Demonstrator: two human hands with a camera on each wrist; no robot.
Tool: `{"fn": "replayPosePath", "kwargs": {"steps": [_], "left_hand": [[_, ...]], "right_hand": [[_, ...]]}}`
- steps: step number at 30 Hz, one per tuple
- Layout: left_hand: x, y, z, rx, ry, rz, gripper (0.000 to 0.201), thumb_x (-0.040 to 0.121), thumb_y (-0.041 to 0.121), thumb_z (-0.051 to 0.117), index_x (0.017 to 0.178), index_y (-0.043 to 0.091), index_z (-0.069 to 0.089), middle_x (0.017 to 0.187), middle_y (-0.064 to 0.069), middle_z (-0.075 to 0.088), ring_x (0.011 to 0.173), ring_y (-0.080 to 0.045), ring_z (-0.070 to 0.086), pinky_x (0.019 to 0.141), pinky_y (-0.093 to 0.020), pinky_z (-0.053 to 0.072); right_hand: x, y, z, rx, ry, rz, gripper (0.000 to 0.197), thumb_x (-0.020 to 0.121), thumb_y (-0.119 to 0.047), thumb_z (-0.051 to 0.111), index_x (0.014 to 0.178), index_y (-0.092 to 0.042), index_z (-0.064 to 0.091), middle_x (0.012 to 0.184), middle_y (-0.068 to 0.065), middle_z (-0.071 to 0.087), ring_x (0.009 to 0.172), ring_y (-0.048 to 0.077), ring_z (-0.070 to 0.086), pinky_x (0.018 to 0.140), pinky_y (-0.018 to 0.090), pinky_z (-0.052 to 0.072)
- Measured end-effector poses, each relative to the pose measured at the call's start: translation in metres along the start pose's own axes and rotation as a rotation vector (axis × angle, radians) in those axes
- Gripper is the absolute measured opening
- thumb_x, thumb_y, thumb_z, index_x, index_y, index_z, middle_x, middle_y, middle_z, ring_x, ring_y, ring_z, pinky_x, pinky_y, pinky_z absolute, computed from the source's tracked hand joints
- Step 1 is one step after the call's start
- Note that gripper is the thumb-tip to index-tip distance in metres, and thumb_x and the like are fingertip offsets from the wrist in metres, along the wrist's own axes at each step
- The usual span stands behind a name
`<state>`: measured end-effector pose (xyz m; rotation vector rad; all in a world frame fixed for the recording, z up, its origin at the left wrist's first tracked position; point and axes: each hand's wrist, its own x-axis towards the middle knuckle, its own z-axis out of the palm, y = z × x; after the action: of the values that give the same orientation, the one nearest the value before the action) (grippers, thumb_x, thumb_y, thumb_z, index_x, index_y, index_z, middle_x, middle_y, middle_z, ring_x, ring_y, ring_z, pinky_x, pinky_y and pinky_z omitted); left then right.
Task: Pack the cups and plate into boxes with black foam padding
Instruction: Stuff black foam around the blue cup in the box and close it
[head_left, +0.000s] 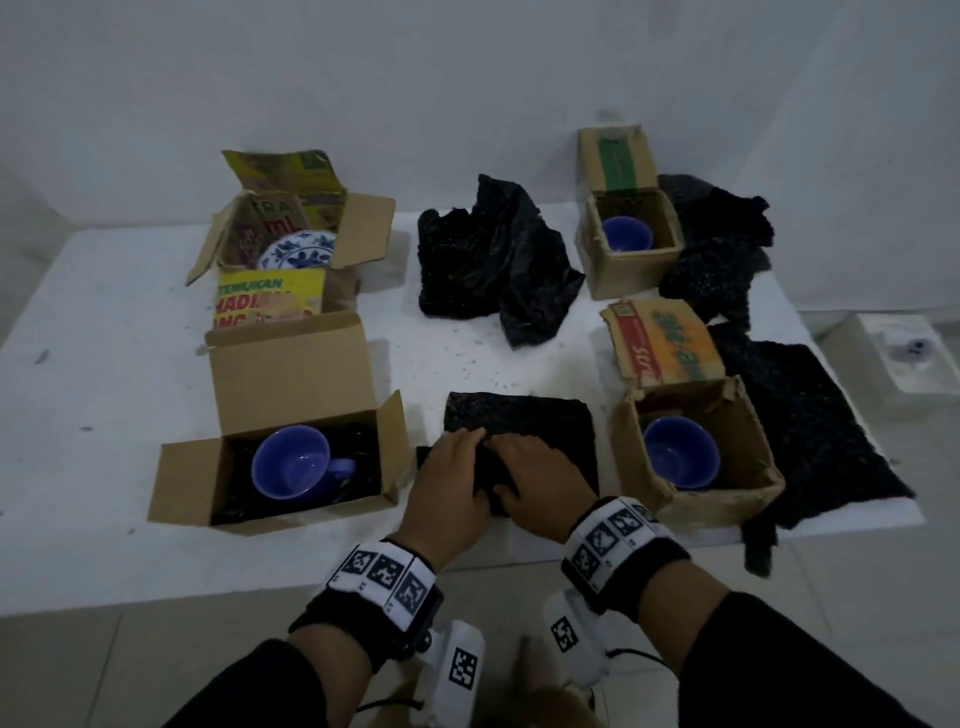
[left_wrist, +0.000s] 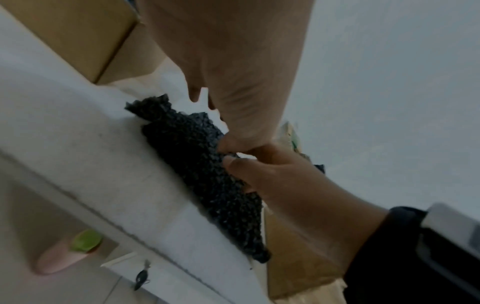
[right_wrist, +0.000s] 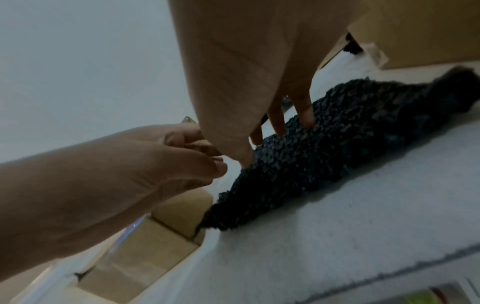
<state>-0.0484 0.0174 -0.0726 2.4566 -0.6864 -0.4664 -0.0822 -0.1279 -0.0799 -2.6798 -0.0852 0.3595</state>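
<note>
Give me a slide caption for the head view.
Both hands, left hand and right hand, fold a black foam sheet between boxed blue cups.

Head camera looks down over the table (head_left: 467, 358); both wrist cameras, low and close, share its foam sheet (head_left: 540, 421).

A white table (head_left: 104, 322) stands against a white wall (head_left: 415, 78), above a tiled floor (head_left: 156, 649).

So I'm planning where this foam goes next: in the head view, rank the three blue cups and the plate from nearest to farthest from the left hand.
1. Cup in the plain box, just left of the left hand.
2. Cup in the worn box, on the right.
3. Plate, far left.
4. Cup, far right, in the small box.
</note>
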Motion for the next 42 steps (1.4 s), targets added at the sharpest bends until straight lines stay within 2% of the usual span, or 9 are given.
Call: {"fn": "replayPosePath", "kwargs": {"steps": [4, 8, 11, 16, 19, 27, 33, 38, 42], "left_hand": [[0.000, -0.019, 0.020, 0.162, -0.010, -0.115, 0.065, 0.081, 0.012, 0.054, 0.142, 0.007, 0.033, 0.141, -0.017, 0.040, 0.131, -0.035, 0.034, 0.105, -0.046, 0.035], [0.000, -0.025, 0.026, 0.120, 0.060, -0.139, 0.058, 0.079, 0.009, 0.053, 0.136, 0.008, 0.043, 0.128, -0.014, 0.053, 0.117, -0.034, 0.048, 0.093, -0.045, 0.043], [0.001, -0.015, 0.018, 0.023, 0.102, -0.171, 0.055, 0.084, 0.011, 0.052, 0.137, 0.011, 0.037, 0.126, -0.013, 0.052, 0.116, -0.031, 0.046, 0.092, -0.041, 0.043], [0.002, 0.012, 0.004, -0.082, 0.237, -0.031, 0.039, 0.085, 0.001, 0.049, 0.124, 0.007, 0.046, 0.119, -0.013, 0.052, 0.102, -0.027, 0.054, 0.077, -0.023, 0.041], [0.004, 0.028, -0.004, -0.068, 0.292, 0.078, 0.030, 0.083, -0.004, 0.048, 0.110, 0.007, 0.052, 0.106, -0.012, 0.053, 0.086, -0.025, 0.055, 0.066, -0.026, 0.041], [0.001, 0.035, -0.075, -0.089, 0.516, 0.255, 0.018, 0.078, 0.002, 0.062, 0.090, 0.015, 0.057, 0.095, 0.003, 0.051, 0.081, -0.006, 0.050, 0.067, -0.017, 0.041], [-0.025, -0.018, -0.118, -0.167, 0.592, 0.129, 0.015, 0.076, 0.019, 0.069, 0.082, 0.027, 0.058, 0.082, 0.016, 0.058, 0.073, -0.004, 0.056, 0.065, -0.021, 0.047], [-0.053, -0.066, -0.127, -0.256, 0.534, -0.062, 0.033, 0.071, 0.011, 0.078, 0.074, 0.038, 0.060, 0.077, 0.021, 0.067, 0.077, 0.000, 0.062, 0.069, -0.021, 0.052], [-0.070, -0.098, -0.126, -0.314, 0.501, -0.128, 0.020, 0.075, 0.013, 0.076, 0.084, 0.029, 0.067, 0.089, 0.014, 0.070, 0.087, -0.003, 0.065, 0.080, -0.028, 0.053]], "right_hand": [[0.008, 0.001, 0.016, -0.070, -0.011, -0.011, 0.059, 0.092, -0.034, 0.047, 0.146, -0.022, 0.028, 0.142, 0.006, 0.042, 0.125, 0.029, 0.040, 0.092, 0.039, 0.040], [0.014, 0.004, 0.025, -0.083, 0.038, -0.023, 0.057, 0.078, -0.037, 0.055, 0.134, -0.022, 0.050, 0.114, 0.013, 0.061, 0.100, 0.037, 0.056, 0.067, 0.040, 0.045], [0.021, 0.003, 0.025, -0.098, 0.040, -0.003, 0.047, 0.087, -0.036, 0.056, 0.132, -0.023, 0.050, 0.123, 0.011, 0.053, 0.111, 0.034, 0.047, 0.077, 0.040, 0.043], [0.025, 0.000, 0.011, 0.048, 0.085, 0.064, 0.032, 0.092, -0.029, 0.049, 0.121, -0.018, 0.057, 0.118, 0.012, 0.047, 0.101, 0.031, 0.048, 0.074, 0.036, 0.048], [0.022, 0.001, -0.002, 0.169, 0.233, 0.057, 0.026, 0.087, -0.019, 0.053, 0.110, -0.009, 0.062, 0.118, 0.013, 0.049, 0.103, 0.030, 0.049, 0.073, 0.037, 0.048], [0.020, -0.026, -0.062, 0.630, 0.590, -0.156, 0.006, 0.075, -0.005, 0.066, 0.077, -0.004, 0.061, 0.083, 0.005, 0.066, 0.078, 0.008, 0.060, 0.070, 0.018, 0.049], [0.041, -0.086, -0.077, 0.569, 0.542, -0.392, 0.015, 0.067, 0.005, 0.056, 0.077, -0.004, 0.062, 0.074, 0.005, 0.062, 0.070, 0.017, 0.057, 0.061, 0.029, 0.048], [0.055, -0.123, -0.049, 0.364, 0.323, -0.436, 0.021, 0.067, 0.004, 0.053, 0.078, -0.006, 0.068, 0.085, 0.012, 0.059, 0.073, 0.030, 0.059, 0.063, 0.035, 0.050], [0.064, -0.135, -0.027, 0.276, 0.239, -0.399, 0.022, 0.074, 0.003, 0.049, 0.079, -0.006, 0.069, 0.088, 0.014, 0.054, 0.068, 0.034, 0.055, 0.059, 0.043, 0.048]]}}
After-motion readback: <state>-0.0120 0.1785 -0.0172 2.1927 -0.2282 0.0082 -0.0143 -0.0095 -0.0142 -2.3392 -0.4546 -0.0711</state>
